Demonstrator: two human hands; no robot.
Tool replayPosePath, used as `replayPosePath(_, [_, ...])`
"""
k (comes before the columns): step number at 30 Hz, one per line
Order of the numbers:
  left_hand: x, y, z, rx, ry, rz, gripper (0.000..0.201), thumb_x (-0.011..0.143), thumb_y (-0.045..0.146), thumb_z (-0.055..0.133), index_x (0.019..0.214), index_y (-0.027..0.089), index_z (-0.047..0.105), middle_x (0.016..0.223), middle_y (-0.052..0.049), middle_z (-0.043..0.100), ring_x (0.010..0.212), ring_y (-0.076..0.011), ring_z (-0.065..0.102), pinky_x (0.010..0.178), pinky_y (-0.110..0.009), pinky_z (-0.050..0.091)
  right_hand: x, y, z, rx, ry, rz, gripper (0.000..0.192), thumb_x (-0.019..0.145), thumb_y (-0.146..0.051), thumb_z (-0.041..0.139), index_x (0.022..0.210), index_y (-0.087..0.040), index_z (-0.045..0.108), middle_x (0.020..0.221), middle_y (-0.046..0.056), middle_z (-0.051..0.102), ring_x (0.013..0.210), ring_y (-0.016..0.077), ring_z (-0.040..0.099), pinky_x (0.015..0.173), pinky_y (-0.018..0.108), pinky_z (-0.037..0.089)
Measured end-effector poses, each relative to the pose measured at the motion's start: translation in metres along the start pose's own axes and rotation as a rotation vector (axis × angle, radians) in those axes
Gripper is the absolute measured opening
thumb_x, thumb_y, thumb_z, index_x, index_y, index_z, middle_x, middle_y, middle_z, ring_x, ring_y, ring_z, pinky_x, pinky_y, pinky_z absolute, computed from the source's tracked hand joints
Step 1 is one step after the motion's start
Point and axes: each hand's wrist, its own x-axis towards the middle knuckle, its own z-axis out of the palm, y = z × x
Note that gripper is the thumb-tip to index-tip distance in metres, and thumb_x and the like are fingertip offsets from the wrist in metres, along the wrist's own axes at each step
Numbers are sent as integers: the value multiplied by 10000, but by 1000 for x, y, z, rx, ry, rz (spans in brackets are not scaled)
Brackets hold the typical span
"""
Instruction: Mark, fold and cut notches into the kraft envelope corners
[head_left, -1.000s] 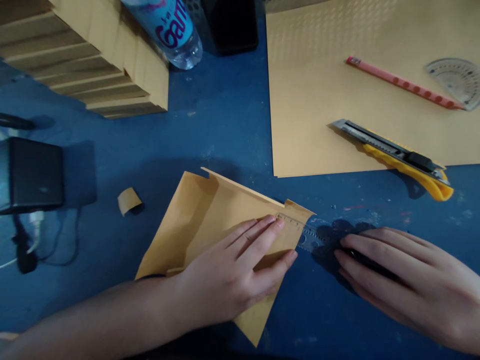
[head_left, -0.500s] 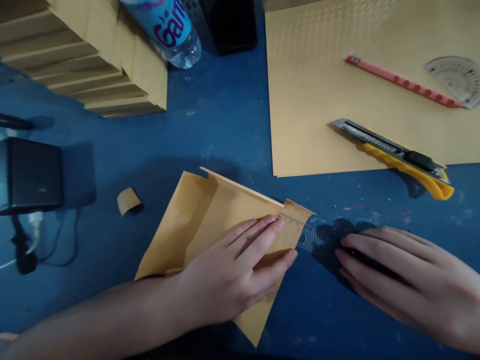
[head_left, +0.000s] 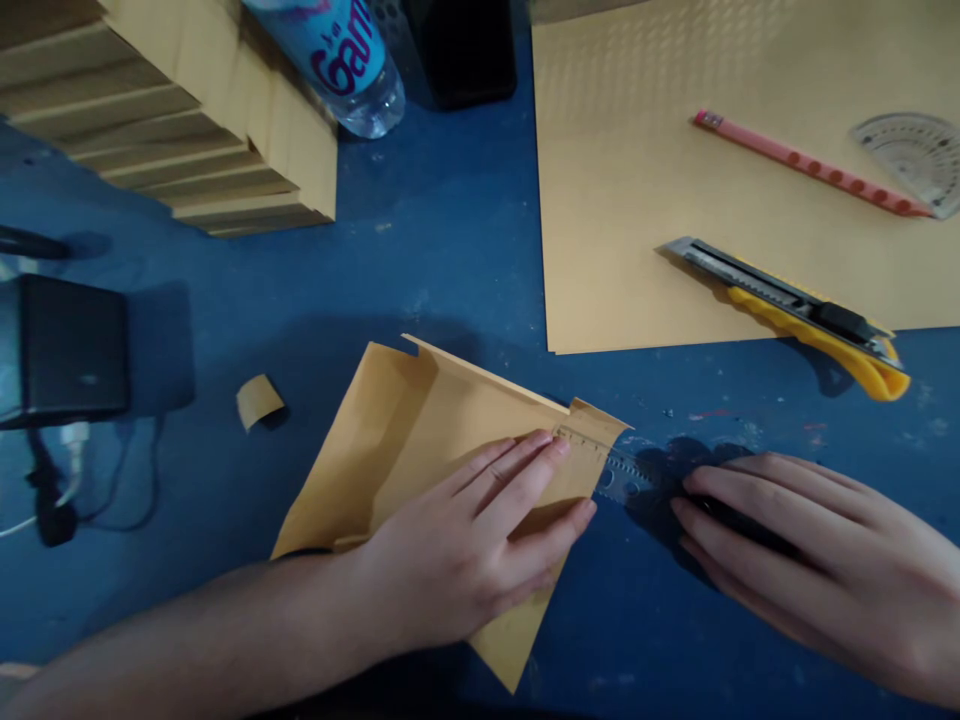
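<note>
While your left hand lies flat, fingers spread, on the folded brown paper near the table's front, your right hand covers most of the clear ruler, its hold unreadable; farther back, the bottle is cropped

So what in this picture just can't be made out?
- Ruler, head view: one end is under the right hand, the other under the left hand; its markings are too small to read.
- Bottle: cut off by the top edge, label incomplete.
- Protractor: cut by the right edge.
</note>
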Motion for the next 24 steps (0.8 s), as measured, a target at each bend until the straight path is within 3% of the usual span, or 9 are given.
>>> replayPosePath(9, [-2,2,0,23,-56,-32,459,1080,295,563,1477,66,589,1566,-286,519,1501,-428,521,1222,-557,503,0,2,2,-3,-12,-2,343,974,-53,499,1207,-152,731,1230,136,719,1082,286,645,950,452,538])
replayPosePath(24, [0,1,0,11,-49,-41,460,1058,277,591,1468,68,596,1537,-282,555,1489,-429,539,1204,-566,523,-2,-1,1,-43,-3,18,297,998,-77,534,1238,-155,691,1287,154,671,1101,280,656,970,448,583])
